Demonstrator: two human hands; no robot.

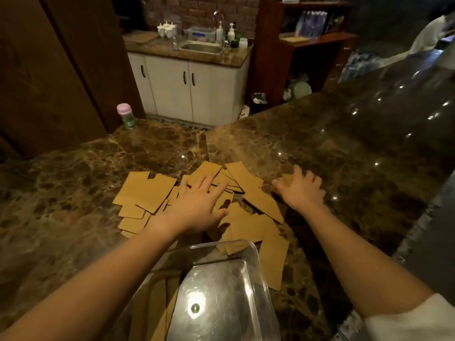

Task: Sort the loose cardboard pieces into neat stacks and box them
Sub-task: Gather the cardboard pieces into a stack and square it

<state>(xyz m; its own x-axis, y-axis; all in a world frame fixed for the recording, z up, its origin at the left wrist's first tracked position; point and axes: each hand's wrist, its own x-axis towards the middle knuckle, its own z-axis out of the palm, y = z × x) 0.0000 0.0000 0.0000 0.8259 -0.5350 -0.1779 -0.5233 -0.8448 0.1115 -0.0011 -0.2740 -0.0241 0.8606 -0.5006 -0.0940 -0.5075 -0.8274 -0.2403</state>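
Brown marble counter carries a loose spread of tan cardboard pieces, flat, overlapping, none stacked. Left hand lies flat on the middle of the pile, fingers splayed, gripping nothing, likely raking pieces together. Right hand, open, covers 1 stray piece beyond the pile's right edge. Clear plastic box waits nearer the body

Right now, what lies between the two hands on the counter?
In the head view, overlapping loose cardboard pieces fill most of the stretch between the left hand and right hand, then a strip of bare counter.
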